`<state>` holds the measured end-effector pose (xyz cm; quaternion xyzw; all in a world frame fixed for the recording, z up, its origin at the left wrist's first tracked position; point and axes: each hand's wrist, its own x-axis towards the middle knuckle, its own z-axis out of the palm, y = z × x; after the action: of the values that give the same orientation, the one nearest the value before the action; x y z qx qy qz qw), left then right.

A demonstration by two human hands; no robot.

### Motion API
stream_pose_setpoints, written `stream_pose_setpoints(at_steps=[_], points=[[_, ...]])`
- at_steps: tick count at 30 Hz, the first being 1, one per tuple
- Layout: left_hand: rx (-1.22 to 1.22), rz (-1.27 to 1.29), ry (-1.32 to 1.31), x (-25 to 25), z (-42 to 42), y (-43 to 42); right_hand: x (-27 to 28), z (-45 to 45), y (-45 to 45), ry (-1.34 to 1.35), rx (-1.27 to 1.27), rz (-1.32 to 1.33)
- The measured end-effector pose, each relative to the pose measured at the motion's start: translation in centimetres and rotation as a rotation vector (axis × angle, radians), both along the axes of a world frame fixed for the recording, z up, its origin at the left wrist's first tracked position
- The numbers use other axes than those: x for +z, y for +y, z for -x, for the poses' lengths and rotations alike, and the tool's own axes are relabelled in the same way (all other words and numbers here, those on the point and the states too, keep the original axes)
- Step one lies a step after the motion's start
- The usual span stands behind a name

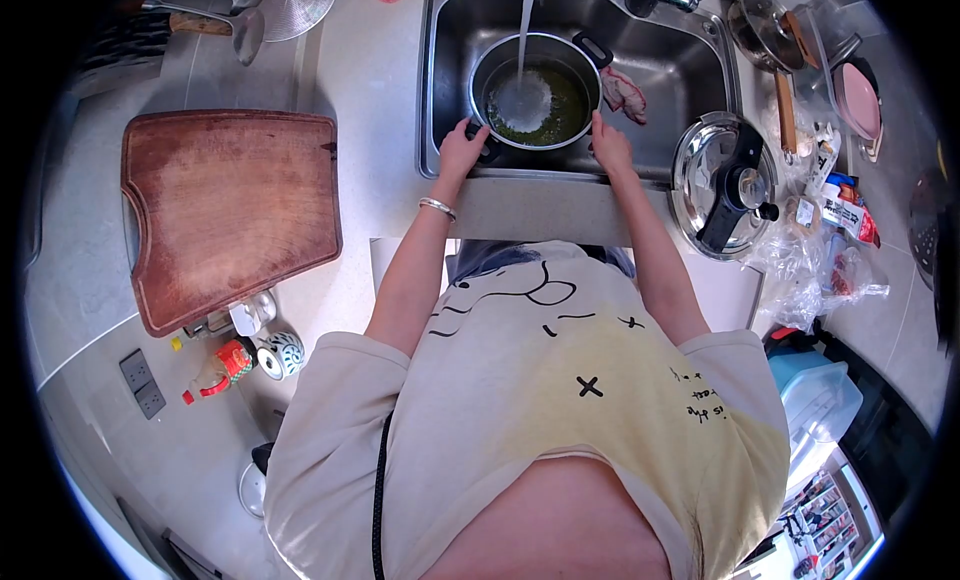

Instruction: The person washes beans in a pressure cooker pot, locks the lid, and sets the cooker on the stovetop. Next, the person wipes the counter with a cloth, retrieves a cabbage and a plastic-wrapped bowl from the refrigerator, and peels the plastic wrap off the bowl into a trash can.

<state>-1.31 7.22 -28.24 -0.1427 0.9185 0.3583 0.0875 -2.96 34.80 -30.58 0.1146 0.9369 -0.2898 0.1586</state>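
Note:
A metal pot [478,108] with two black handles stands in the sink [680,80], tilted slightly. Water [527,20] pours into it from above and foams over green bits in greenish liquid. My left hand [464,147] is closed on the pot's near-left black handle, a silver bangle on its wrist. My right hand [609,145] touches the pot's right rim with its fingers; its other fingers are partly hidden, so whether it grips the pot is unclear. Just right of the pot lies a crumpled reddish-white piece [624,94] in the sink.
A wooden cutting board [235,215] lies on the left counter, with ladles [247,35] behind it. Right of the sink rests a pressure-cooker lid [722,185]. Farther right are plastic bags [800,255], a pink dish [857,100] and a glass lid [765,30].

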Motion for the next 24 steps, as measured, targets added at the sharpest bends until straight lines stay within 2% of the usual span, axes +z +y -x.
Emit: stream_pose_setpoints(at_steps=[9,20,24], points=[[0.001,-0.005,0.006,0.2,-0.1,0.0,-1.6,0.2,0.3,-0.016,0.001,-0.04],[-0.001,0.0,0.002,0.0,0.0,0.0,-0.6,0.1,0.2,-0.009,0.015,0.02],[0.002,0.0,0.004,0.1,0.0,0.0,-1.2,0.2,0.2,-0.017,-0.008,-0.038]])
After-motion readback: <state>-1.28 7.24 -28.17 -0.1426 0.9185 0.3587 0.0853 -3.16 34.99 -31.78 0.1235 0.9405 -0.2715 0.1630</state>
